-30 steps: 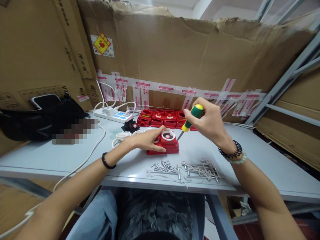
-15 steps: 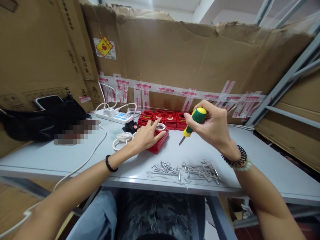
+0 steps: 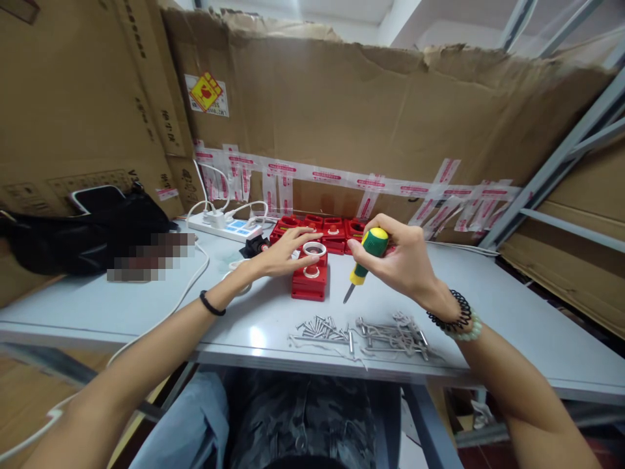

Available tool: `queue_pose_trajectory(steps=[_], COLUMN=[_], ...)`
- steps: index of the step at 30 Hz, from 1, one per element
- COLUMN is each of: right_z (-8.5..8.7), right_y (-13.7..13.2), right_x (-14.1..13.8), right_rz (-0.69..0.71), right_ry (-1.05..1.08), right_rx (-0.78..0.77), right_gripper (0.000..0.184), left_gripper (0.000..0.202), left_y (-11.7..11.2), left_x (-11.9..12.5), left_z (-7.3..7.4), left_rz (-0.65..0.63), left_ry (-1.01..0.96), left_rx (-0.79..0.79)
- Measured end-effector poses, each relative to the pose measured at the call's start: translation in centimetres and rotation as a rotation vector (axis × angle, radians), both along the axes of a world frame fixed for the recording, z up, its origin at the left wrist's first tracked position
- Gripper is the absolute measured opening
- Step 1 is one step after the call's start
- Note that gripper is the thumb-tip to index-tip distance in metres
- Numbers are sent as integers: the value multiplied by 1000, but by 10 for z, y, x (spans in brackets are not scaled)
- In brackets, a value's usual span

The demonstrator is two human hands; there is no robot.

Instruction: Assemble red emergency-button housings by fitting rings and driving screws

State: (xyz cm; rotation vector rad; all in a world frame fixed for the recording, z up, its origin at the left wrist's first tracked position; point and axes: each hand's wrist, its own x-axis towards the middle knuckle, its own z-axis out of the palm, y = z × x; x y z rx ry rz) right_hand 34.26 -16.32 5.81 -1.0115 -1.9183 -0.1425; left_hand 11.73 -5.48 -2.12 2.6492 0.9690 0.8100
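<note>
A red plastic housing (image 3: 309,281) with a white ring on top lies on the grey table (image 3: 488,306), long side pointing away from me. My left hand (image 3: 282,255) rests on its far left edge, fingers stretched out flat. My right hand (image 3: 399,259) is closed round a green-and-yellow screwdriver (image 3: 364,262). The tool's tip points down at the table just right of the housing, without touching it.
A pile of screws and metal pins (image 3: 361,331) lies near the front edge. A row of red housings (image 3: 332,232), a white power strip (image 3: 225,227) with cables, and a black bag (image 3: 83,234) sit further back. Cardboard walls stand behind.
The red housing has been turned from lying crosswise to pointing away from me. My left hand shifted to its far edge. The screwdriver came off the housing and dropped lower.
</note>
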Motion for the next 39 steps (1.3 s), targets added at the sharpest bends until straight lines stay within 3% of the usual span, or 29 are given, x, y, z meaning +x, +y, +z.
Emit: queue_pose_trajectory(steps=[2,5,11,19,27,33,39], right_z=[-5,-11,-17,-28,-44,-52,-57], right_y=[1,3,10,15,25,31,33], right_x=[2,7,16,14,7,9,8], right_rz=[12,1,-24,56,131,128,136], right_ry=[17,57,160,336,391,386,356], right_rx=[-3,3,6,-92,-275,-292,-319], right_gripper=[23,22,21,20,22,21,20], left_gripper=[56,53,62,64,68,69,66], left_y=[4,3,-12,-20,-21,-16,-15], left_x=[2,6,24,18,8,9,10], left_z=[-6,-13,-19,-5,4,2,2], left_rz=[-87,-110,110,-12,-31,-168,-156], left_ry=[26,26,124,201,220,22,-12], left_rx=[-78,-141,70,28,12,-262,-294])
